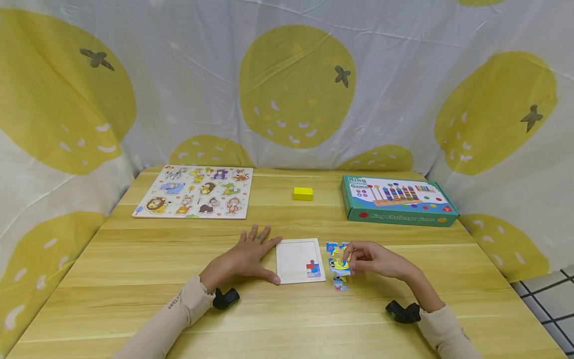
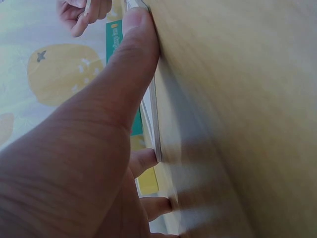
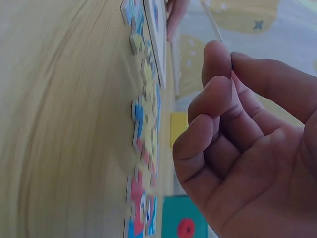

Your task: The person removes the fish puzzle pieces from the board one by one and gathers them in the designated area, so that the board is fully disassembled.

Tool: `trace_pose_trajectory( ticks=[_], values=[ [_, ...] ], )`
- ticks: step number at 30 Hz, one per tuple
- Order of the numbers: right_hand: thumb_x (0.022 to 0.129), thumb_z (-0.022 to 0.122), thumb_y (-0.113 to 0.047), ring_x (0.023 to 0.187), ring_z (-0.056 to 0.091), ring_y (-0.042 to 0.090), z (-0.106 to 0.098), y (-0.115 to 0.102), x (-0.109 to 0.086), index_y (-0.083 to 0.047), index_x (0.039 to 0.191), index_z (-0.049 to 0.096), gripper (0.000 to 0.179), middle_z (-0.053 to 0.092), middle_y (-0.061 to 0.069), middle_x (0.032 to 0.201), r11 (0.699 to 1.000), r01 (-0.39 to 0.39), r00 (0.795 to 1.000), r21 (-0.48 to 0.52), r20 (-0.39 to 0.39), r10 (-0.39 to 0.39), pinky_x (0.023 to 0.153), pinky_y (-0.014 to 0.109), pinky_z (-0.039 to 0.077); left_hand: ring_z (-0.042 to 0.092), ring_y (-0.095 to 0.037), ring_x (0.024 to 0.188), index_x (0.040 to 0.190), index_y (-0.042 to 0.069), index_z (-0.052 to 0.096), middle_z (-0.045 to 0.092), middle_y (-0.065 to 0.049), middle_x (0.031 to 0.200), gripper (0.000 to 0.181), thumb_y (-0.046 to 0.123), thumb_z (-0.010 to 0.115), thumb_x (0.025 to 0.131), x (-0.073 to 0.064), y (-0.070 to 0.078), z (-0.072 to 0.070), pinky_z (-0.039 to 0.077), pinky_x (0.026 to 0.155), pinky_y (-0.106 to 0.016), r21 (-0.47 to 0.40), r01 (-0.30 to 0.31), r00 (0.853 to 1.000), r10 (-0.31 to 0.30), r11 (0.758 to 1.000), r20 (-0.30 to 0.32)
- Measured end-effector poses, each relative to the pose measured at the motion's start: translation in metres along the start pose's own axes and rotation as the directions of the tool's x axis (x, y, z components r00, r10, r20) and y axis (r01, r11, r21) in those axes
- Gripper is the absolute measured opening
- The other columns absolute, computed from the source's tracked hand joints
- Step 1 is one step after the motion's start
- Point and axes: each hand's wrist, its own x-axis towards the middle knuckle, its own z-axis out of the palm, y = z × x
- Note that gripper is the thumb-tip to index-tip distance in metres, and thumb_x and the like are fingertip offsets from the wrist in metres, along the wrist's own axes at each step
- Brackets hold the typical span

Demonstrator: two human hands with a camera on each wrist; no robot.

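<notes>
A white puzzle tray (image 1: pixel 293 257) lies flat on the table, with one red and blue puzzle piece (image 1: pixel 313 269) in its lower right corner. My left hand (image 1: pixel 244 258) rests at the tray's left side, fingers spread, thumb and index finger touching its edge. Above the loose pieces, my right hand (image 1: pixel 376 259) pinches a thin puzzle piece (image 3: pixel 212 21) between thumb and fingertips; the right wrist view shows it edge-on. Under and beside that hand lie several loose puzzle pieces (image 1: pixel 332 248), blue, yellow and pink, close to the tray's right side.
An animal peg puzzle board (image 1: pixel 197 192) lies at the back left. A yellow block (image 1: pixel 303 194) sits at the back middle, and a green Ring Challenge Game box (image 1: pixel 399 200) at the back right. A patterned curtain (image 1: pixel 390 99) hangs behind the wooden table (image 1: pixel 287 324).
</notes>
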Motion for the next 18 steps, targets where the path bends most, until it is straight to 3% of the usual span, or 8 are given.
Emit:
trace_pose_trajectory(
  ticks=[8, 18],
  values=[
    [0.098, 0.051, -0.004, 0.062, 0.053, 0.027, -0.005, 0.015, -0.023, 0.006, 0.106, 0.053, 0.013, 0.061, 0.026, 0.078, 1.000, -0.023, 0.999, 0.009, 0.029, 0.023, 0.055, 0.025, 0.047, -0.003, -0.050, 0.142, 0.153, 0.022, 0.028, 0.009, -0.021, 0.159, 0.106, 0.069, 0.070, 0.068, -0.001, 0.001, 0.000, 0.002, 0.111, -0.066, 0.004, -0.001, 1.000, 0.001, 1.000, -0.002],
    [0.098, 0.051, -0.004, 0.066, 0.057, 0.015, -0.005, 0.026, -0.035, 0.008, 0.106, 0.054, 0.015, 0.059, 0.029, 0.079, 0.998, -0.034, 0.999, 0.053, 0.037, 0.032, 0.055, 0.022, 0.046, -0.004, -0.049, 0.142, 0.153, 0.023, 0.026, 0.007, -0.020, 0.159, 0.107, 0.071, 0.069, 0.068, 0.000, -0.001, 0.001, 0.000, 0.111, -0.066, 0.004, 0.001, 1.000, -0.001, 1.000, 0.006]
  ],
)
